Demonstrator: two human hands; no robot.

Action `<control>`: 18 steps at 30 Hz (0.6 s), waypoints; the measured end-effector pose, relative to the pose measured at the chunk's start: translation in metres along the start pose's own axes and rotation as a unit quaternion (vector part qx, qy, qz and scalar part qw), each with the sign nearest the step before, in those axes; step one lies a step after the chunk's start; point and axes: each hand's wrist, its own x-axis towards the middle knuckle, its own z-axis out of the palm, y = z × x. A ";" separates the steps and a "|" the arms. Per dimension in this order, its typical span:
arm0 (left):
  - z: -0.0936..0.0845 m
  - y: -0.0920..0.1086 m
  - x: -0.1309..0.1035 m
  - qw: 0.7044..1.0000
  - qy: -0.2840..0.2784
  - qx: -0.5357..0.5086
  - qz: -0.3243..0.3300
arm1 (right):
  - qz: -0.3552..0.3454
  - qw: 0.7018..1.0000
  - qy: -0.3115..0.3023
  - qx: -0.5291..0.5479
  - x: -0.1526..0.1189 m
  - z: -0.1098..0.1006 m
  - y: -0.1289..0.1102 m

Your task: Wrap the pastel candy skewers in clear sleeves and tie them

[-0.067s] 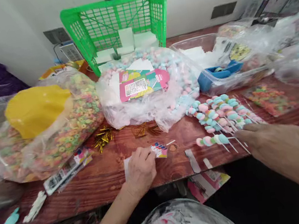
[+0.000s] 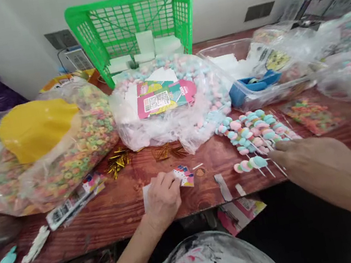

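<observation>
My left hand (image 2: 163,195) rests on the table with fingers closed over a small printed card (image 2: 185,177); a white piece of paper (image 2: 145,195) shows beside its wrist side. My right hand (image 2: 302,159) is at the right, its fingers pinched at the stick end of a marshmallow skewer (image 2: 252,163) with pink, white and blue pieces. The grip itself is partly hidden. Just behind that skewer lies a pile of similar marshmallow skewers (image 2: 257,130), several white sticks pointing toward me.
Behind stand a bag of marshmallows (image 2: 213,75), a bag of cereal rings (image 2: 76,167) and a green crate (image 2: 128,1). A clear tub (image 2: 258,98) holds a blue tape dispenser (image 2: 255,83). Gold tinsel (image 2: 118,162) and paper scraps (image 2: 224,187) lie on the table (image 2: 119,218).
The view has shifted slightly. My right hand has moved a little left and away from me, and the front skewer has slid slightly right relative to the pile. My left hand stays on the card.
</observation>
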 end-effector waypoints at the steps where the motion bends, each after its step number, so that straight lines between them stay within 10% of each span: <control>1: 0.001 0.002 -0.001 1.000 -0.007 0.001 -0.003 | -0.024 1.000 0.003 -0.004 0.005 -0.004 -0.004; 7: -0.002 0.007 -0.006 0.996 -0.053 -0.050 -0.049 | -0.114 0.993 0.035 -0.026 0.027 -0.008 -0.012; 12: 0.004 -0.006 -0.004 0.982 0.020 -0.160 -0.093 | -0.113 0.990 0.078 -0.046 0.036 -0.002 -0.004; 18: 0.005 -0.007 -0.009 0.994 -0.015 -0.086 -0.067 | -0.103 0.990 0.082 -0.040 0.027 0.016 0.001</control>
